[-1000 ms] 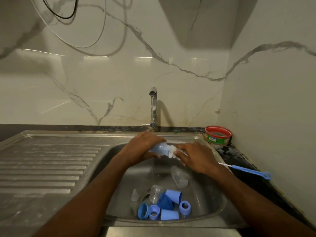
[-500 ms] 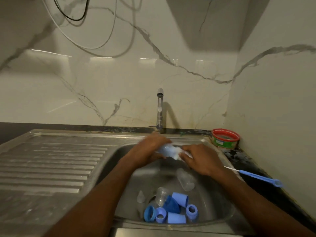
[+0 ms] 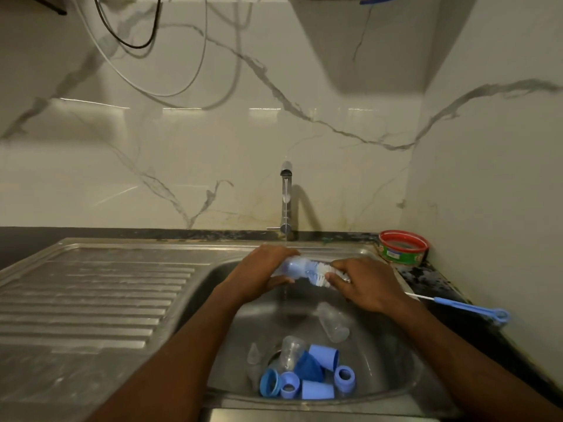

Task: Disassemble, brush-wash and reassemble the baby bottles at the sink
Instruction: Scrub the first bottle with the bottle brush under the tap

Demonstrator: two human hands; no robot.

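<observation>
My left hand [image 3: 259, 274] holds the bottle [image 3: 292, 267]; right hand [image 3: 364, 284] has pushed the bottle brush [image 3: 320, 277] deeper, so scrubbing continues.

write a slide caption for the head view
Left hand holds a bottle under the running tap while the right hand works a brush into it.

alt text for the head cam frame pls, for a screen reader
Over a steel sink, the left hand grips a clear baby bottle under the running tap while the right hand works a white-bristled brush into its mouth. Blue caps and rings lie by the drain.
</observation>
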